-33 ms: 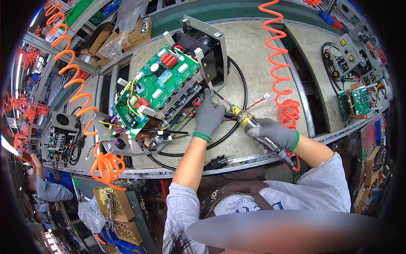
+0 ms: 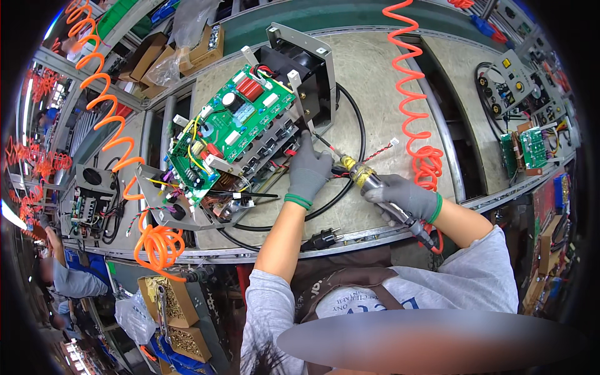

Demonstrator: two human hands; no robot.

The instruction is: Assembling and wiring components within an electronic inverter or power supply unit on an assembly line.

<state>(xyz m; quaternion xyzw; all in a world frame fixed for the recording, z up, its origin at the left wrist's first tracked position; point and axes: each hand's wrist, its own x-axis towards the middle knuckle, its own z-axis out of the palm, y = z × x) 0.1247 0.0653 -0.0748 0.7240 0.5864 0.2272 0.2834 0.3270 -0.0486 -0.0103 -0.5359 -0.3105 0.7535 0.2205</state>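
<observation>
Both forearms rise bare from the lower edge; the grey-gloved left hand (image 2: 308, 170) stretches forward with fingers pinched together; the grey-gloved right hand (image 2: 401, 197) is curled closed, wrist angled inward.

Left hand (image 2: 308, 170): gloved, fingertips on frame (image 2: 304, 94) edge beside green board (image 2: 231, 134) | Right hand (image 2: 406, 197): gloved, closed round driver (image 2: 369, 181), bit aimed at frame, contact apparently near left fingertips | Black cable (image 2: 350, 181) loops beneath on bench (image 2: 375, 81) | Orange hose (image 2: 415, 94) hangs just right.
</observation>
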